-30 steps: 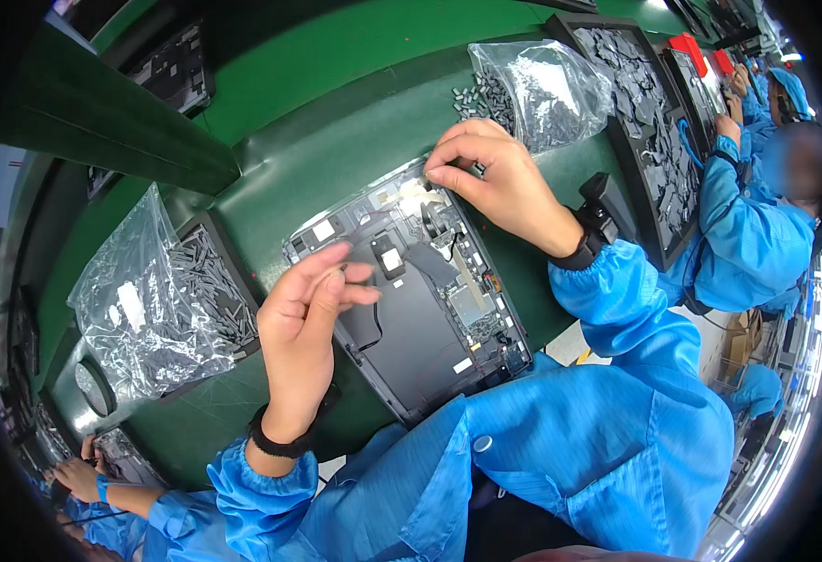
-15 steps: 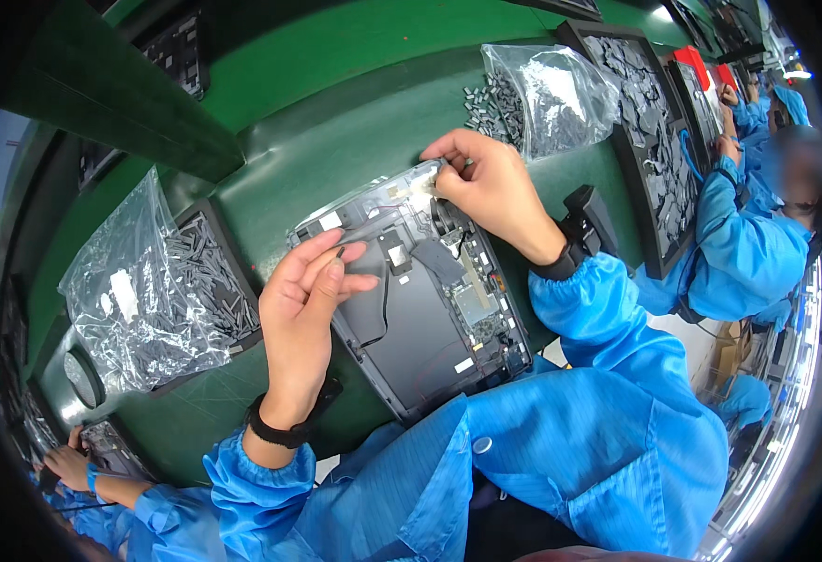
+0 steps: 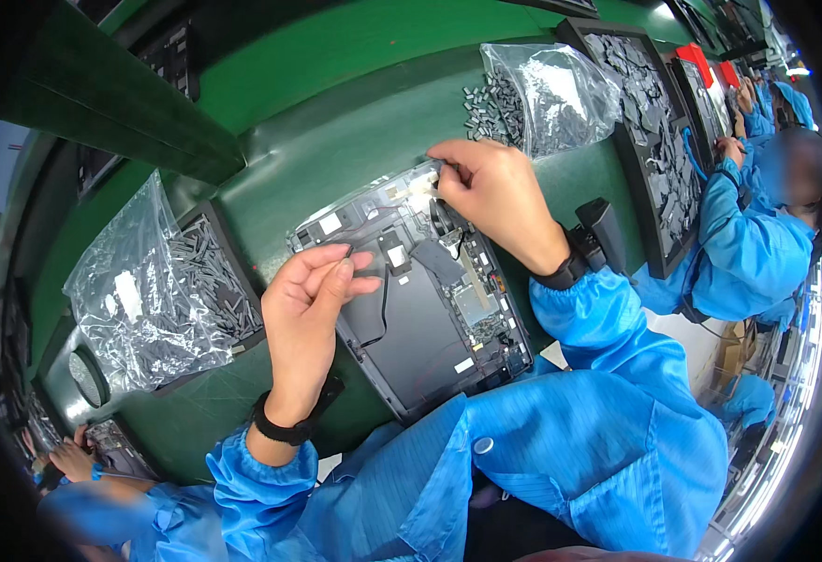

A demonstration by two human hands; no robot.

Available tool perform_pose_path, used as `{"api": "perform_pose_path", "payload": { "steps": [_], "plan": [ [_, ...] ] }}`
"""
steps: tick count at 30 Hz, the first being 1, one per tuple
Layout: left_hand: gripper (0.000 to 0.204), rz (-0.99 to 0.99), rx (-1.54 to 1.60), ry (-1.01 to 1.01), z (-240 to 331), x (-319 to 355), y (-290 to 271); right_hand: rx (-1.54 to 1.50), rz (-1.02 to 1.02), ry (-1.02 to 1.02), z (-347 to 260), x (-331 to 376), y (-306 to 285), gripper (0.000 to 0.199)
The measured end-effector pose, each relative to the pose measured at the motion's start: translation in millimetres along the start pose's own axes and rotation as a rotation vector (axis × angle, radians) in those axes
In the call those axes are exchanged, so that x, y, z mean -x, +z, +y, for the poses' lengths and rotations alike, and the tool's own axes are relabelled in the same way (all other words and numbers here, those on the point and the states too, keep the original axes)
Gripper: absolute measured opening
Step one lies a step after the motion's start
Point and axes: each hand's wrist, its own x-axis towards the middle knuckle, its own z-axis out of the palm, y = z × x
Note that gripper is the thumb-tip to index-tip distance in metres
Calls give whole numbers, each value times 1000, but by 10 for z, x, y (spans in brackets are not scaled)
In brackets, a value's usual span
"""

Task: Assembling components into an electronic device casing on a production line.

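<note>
On the table just before us lies a flat, dark grey, rectangular laptop chassis point(image 3: 402, 328), its long axis running away from us and leaning left. It is open-faced, matt on the left, with a green-grey circuit board point(image 3: 475, 304) along the right. Over its left side, our left hand point(image 3: 303, 302) pinches a small dark strip point(image 3: 348, 251); our right hand point(image 3: 500, 187) curls over the far right corner, and we cannot tell whether its fingers grip anything. Across the dark green tabletop point(image 3: 355, 117) sit clear plastic bags point(image 3: 130, 309) of grey pieces; at right, a blue-clad co-worker point(image 3: 757, 234).
</note>
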Motion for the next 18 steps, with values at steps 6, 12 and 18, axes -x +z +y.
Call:
{"api": "perform_pose_path", "payload": {
  "steps": [6, 12, 18],
  "plan": [
    [21, 10, -14, 22, -7, 8, 14, 78, 81, -94, 17, 48, 31, 23],
    [20, -34, -53, 62, 117, -5, 122, -168, 89, -259, -328, 148, -213, 17],
    [19, -68, 26, 71, 197, 56, 225, -450, -97, -298, -504, 226, -180, 15]
  ]
}}
